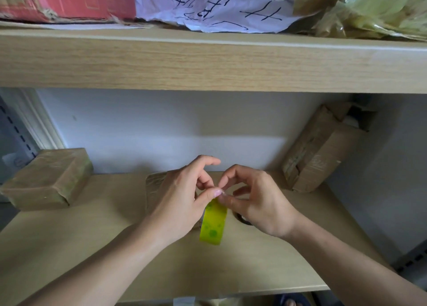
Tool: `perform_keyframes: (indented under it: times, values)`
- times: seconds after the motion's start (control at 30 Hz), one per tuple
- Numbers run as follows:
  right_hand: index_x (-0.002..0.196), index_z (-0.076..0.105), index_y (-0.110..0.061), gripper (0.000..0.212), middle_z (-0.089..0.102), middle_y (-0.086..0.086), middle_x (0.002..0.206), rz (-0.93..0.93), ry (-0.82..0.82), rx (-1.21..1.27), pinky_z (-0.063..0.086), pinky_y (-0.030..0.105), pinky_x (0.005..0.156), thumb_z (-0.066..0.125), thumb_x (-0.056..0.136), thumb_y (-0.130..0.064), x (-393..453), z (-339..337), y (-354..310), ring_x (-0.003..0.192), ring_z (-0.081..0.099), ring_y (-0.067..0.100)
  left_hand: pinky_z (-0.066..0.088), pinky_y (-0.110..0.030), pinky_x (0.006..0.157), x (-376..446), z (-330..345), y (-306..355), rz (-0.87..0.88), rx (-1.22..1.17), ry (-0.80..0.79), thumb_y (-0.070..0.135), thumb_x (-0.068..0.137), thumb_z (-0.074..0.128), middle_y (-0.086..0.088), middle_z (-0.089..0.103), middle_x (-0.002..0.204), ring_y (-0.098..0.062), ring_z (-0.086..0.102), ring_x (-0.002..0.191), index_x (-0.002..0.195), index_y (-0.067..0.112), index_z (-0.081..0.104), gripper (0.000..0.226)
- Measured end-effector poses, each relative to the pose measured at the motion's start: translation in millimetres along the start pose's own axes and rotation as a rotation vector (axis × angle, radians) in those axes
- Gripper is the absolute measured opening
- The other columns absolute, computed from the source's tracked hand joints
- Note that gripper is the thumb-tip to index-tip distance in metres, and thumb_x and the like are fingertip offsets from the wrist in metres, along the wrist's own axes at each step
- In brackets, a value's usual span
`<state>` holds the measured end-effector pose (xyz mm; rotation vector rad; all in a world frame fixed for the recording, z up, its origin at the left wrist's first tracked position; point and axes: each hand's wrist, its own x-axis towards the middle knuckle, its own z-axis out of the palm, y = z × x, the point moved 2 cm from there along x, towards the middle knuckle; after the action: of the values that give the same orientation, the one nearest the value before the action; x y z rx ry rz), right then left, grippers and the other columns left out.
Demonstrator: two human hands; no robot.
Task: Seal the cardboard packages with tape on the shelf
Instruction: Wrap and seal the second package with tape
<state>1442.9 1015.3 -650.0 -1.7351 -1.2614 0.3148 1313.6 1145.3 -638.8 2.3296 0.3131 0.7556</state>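
A yellow-green roll of tape (213, 222) hangs between my hands above the middle of the wooden shelf (69, 248). My left hand (182, 199) grips the roll, thumb pressed on its top edge. My right hand (256, 201) pinches at the same top edge with thumb and fingertips, where the tape's end lies. A small cardboard package (153, 190) sits on the shelf just behind my left hand, mostly hidden. A taped package (48, 178) lies flat at the left. A third package (323, 144), partly open on top, leans against the right back corner.
An upper wooden shelf (208, 61) spans the view overhead, carrying a red box (69, 1), crumpled white paper with writing (219, 7) and a plastic bag (374, 7). A white wall closes the back. Metal rack uprights (413, 259) stand at both sides.
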Motion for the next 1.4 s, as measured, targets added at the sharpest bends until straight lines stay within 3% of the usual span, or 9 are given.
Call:
perform_keyframes:
  times: [0.2, 0.37, 0.47, 0.57, 0.8, 1.0, 1.1, 1.23, 1.4]
  values:
    - [0.088, 0.074, -0.024, 0.007, 0.073, -0.011, 0.084, -0.051, 0.127, -0.057, 0.057, 0.028, 0.072, 0.074, 0.095, -0.025, 1.6, -0.4, -8.2, 0.083, 0.069, 0.011, 0.047, -0.023, 0.074, 3.6, -4.5, -10.1, -0.086, -0.102, -0.009, 0.017, 0.088, 0.077, 0.012, 0.069, 0.086, -0.01, 0.065, 0.083, 0.117, 0.033, 0.065, 0.036]
    - [0.086, 0.076, -0.023, 0.008, 0.067, -0.012, 0.083, -0.131, 0.243, -0.093, 0.046, 0.014, 0.068, 0.077, 0.092, -0.019, 2.3, -0.8, -14.3, 0.083, 0.065, 0.013, 0.053, -0.038, 0.096, 4.0, 3.6, -21.0, -0.179, -0.298, -0.014, 0.036, 0.081, 0.078, 0.014, 0.073, 0.107, -0.008, 0.066, 0.107, 0.105, 0.038, 0.075, 0.025]
    - [0.084, 0.075, -0.026, 0.01, 0.067, -0.012, 0.08, -0.121, 0.282, -0.075, 0.043, 0.012, 0.068, 0.077, 0.091, -0.019, 2.4, -2.8, -18.4, 0.081, 0.064, 0.013, 0.054, -0.033, 0.088, 1.6, 12.3, -13.9, -0.183, -0.438, -0.05, 0.031, 0.092, 0.074, 0.01, 0.077, 0.094, -0.007, 0.07, 0.094, 0.097, 0.033, 0.078, 0.008]
    - [0.083, 0.076, -0.026, 0.01, 0.069, -0.013, 0.081, -0.103, 0.322, -0.045, 0.042, 0.012, 0.065, 0.078, 0.091, -0.02, 2.9, -3.8, -19.8, 0.078, 0.065, 0.014, 0.048, -0.018, 0.074, -1.9, 17.9, -4.0, -0.211, -0.524, 0.014, 0.017, 0.096, 0.068, 0.014, 0.074, 0.077, 0.002, 0.066, 0.076, 0.087, 0.035, 0.08, 0.024]
    - [0.084, 0.077, -0.025, 0.008, 0.068, -0.011, 0.08, -0.105, 0.34, -0.051, 0.047, 0.018, 0.065, 0.078, 0.091, -0.021, 3.9, -8.8, -21.7, 0.078, 0.066, 0.016, 0.049, -0.039, 0.078, -3.2, 23.3, 1.7, -0.263, -0.66, 0.052, 0.024, 0.097, 0.064, -0.014, 0.076, 0.09, -0.015, 0.064, 0.08, 0.092, 0.026, 0.08, 0.016]
    - [0.107, 0.063, -0.027, 0.022, 0.065, -0.008, 0.081, -0.026, 0.277, 0.048, 0.048, 0.025, 0.061, 0.074, 0.091, -0.036, -0.1, -9.2, -18.6, 0.071, 0.063, 0.01, 0.052, -0.044, 0.087, -2.2, 22.3, 7.3, -0.272, -0.689, 0.073, 0.036, 0.095, 0.061, -0.011, 0.077, 0.096, -0.019, 0.068, 0.09, 0.097, 0.024, 0.08, 0.022]
    - [0.114, 0.053, -0.027, 0.041, 0.063, -0.007, 0.102, 0.107, 0.085, 0.22, 0.048, 0.031, 0.072, 0.061, 0.074, -0.029, -2.4, -6.0, -5.8, 0.086, 0.06, 0.002, 0.054, -0.028, 0.093, 0.5, 17.6, 8.8, -0.273, -0.645, 0.121, 0.027, 0.099, 0.06, 0.003, 0.079, 0.096, -0.011, 0.073, 0.097, 0.094, 0.019, 0.078, 0.02]
    - [0.133, 0.047, -0.032, 0.059, 0.058, -0.017, 0.131, 0.047, -0.12, -0.026, 0.052, 0.031, 0.097, 0.062, 0.083, -0.003, -7.8, 8.2, 8.7, 0.131, 0.052, 0.003, 0.053, -0.018, 0.087, 1.0, 16.6, 8.8, -0.301, -0.644, 0.138, 0.024, 0.102, 0.058, 0.005, 0.08, 0.095, -0.007, 0.073, 0.098, 0.099, 0.013, 0.074, 0.019]
    - [0.113, 0.062, -0.028, 0.027, 0.074, -0.015, 0.096, 0.019, 0.146, -0.058, 0.053, 0.016, 0.075, 0.065, 0.091, -0.012, -0.3, 20.1, 13.8, 0.088, 0.069, -0.001, 0.056, -0.024, 0.089, -2.6, 22.8, 16.9, -0.302, -0.668, 0.126, 0.026, 0.1, 0.058, 0.002, 0.08, 0.091, -0.01, 0.075, 0.095, 0.099, 0.012, 0.072, 0.02]
